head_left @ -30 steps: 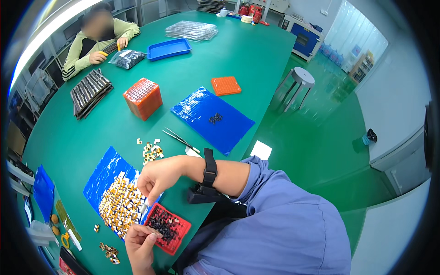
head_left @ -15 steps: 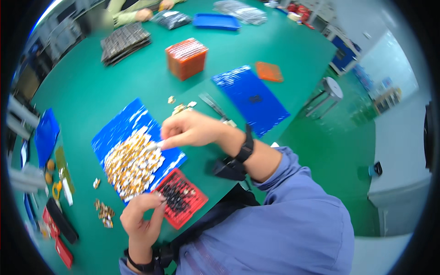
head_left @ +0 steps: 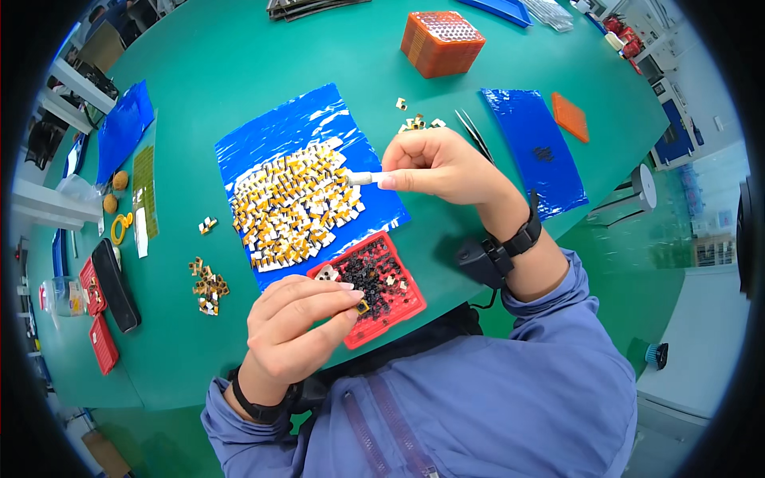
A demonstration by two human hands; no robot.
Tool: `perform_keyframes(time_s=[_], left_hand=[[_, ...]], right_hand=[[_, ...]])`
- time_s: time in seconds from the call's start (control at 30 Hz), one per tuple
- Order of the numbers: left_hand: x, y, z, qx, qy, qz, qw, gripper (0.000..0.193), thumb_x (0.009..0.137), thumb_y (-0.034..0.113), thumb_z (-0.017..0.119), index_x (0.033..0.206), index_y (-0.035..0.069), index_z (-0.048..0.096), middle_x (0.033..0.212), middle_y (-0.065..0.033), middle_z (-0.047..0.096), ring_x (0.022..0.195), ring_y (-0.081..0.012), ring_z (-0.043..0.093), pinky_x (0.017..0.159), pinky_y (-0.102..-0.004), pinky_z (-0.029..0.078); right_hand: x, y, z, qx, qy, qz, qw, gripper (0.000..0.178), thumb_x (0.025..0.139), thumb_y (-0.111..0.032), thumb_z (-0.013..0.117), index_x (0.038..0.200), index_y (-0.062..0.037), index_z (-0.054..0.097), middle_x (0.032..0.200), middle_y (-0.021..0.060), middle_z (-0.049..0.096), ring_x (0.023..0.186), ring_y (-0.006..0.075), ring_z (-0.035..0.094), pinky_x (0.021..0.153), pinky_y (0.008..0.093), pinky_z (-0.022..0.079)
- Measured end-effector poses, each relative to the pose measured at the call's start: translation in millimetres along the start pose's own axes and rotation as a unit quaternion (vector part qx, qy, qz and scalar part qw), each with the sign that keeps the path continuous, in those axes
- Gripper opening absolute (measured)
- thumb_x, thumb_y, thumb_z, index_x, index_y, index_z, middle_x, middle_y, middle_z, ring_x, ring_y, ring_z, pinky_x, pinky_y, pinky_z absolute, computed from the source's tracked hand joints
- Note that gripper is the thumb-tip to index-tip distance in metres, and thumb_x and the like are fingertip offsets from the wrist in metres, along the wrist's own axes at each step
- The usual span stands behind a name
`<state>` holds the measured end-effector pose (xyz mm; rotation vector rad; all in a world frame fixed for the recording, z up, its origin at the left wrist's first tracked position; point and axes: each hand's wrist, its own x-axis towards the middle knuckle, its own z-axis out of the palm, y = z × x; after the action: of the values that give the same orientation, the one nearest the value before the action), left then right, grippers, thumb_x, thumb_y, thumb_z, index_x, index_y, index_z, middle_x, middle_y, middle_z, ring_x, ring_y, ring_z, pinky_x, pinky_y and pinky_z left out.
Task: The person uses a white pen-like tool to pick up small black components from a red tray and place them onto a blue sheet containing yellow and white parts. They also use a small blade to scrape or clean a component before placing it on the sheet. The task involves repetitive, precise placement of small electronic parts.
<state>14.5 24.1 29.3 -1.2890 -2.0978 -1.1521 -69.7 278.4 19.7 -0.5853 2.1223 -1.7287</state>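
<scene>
Left hand [head_left: 295, 331] pinching small gold-edged part [head_left: 362, 307] | under its fingertips, red tray [head_left: 388, 325] of black bits [head_left: 370, 272] | beyond, right hand [head_left: 438, 167] pinching pale stick [head_left: 365, 178] | left of that, white-and-gold pile [head_left: 295, 199] | keeping the part low over the tray should catch drops

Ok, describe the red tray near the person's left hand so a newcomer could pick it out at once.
On the green table, find the blue sheet heaped with white-and-gold pieces. The red tray sits by that sheet's near edge, partly under the left hand. Unlike the red plastic pieces at far left, it is strewn with small black parts.
</scene>
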Motion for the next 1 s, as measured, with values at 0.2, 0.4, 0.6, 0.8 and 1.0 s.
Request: perform_keyframes(time_s=[0.2, 0.4, 0.6, 0.8, 1.0], left_hand=[[1.6, -0.3, -0.3, 0.019, -0.007, 0.026, 0.999, 0.011, 0.065, 0.006, 0.068, 0.075, 0.004, 0.063, 0.085, -0.0095, 0.067, 0.076, -0.0223, 0.066, 0.062, -0.0305, 0.052], [1.5, -0.2, -1.1, 0.017, -0.016, 0.026, 0.999, 0.01, 0.066, 0.006, 0.069, 0.074, 0.005, 0.063, 0.086, -0.0096, 0.067, 0.076, -0.0215, 0.066, 0.061, -0.03, 0.051], [-0.3, -0.1, -0.4, 0.001, -0.017, 0.018, 1.0, 0.011, 0.067, 0.006, 0.069, 0.076, 0.006, 0.063, 0.086, -0.0088, 0.067, 0.076, -0.0211, 0.066, 0.059, -0.029, 0.05], [-1.6, 0.1, -0.1, -0.01, -0.02, 0.014, 1.0, 0.01, 0.068, 0.006, 0.069, 0.076, 0.007, 0.063, 0.086, -0.0085, 0.068, 0.076, -0.0207, 0.066, 0.058, -0.0285, 0.049], [-0.9, 0.5, 1.0, -0.018, -0.015, 0.012, 1.0, 0.012, 0.066, 0.006, 0.07, 0.076, 0.008, 0.062, 0.085, -0.0083, 0.068, 0.075, -0.02, 0.066, 0.057, -0.0275, 0.049]], right_hand=[[0.2, 0.1, 1.0, 0.012, -0.003, 0.0, 1.0, 0.01, 0.084, -0.009, 0.067, 0.085, -0.0017, 0.061, 0.071, -0.0051, 0.057, 0.062, 0.0006, 0.047, 0.052, 0.0175, 0.035], [0.1, 1.0, 1.8, 0.017, -0.005, 0.011, 1.0, 0.01, 0.084, -0.008, 0.067, 0.084, -0.0014, 0.061, 0.07, -0.0051, 0.057, 0.062, 0.0007, 0.046, 0.053, 0.0174, 0.035], [0.9, 6.2, 4.9, 0.012, 0.016, -0.018, 1.0, 0.017, 0.083, -0.018, 0.07, 0.08, -0.0031, 0.063, 0.062, -0.0082, 0.049, 0.055, -0.0009, 0.038, 0.046, 0.0181, 0.028], [0.3, 2.1, 3.3, -0.005, -0.006, 0.011, 1.0, 0.009, 0.084, -0.008, 0.067, 0.083, -0.0018, 0.061, 0.069, -0.0056, 0.056, 0.061, 0.0008, 0.045, 0.051, 0.0174, 0.034], [-0.6, 0.4, 3.7, -0.009, -0.009, 0.015, 1.0, 0.009, 0.084, -0.008, 0.067, 0.084, -0.0016, 0.061, 0.069, -0.0056, 0.056, 0.061, 0.0006, 0.046, 0.051, 0.0173, 0.033]])
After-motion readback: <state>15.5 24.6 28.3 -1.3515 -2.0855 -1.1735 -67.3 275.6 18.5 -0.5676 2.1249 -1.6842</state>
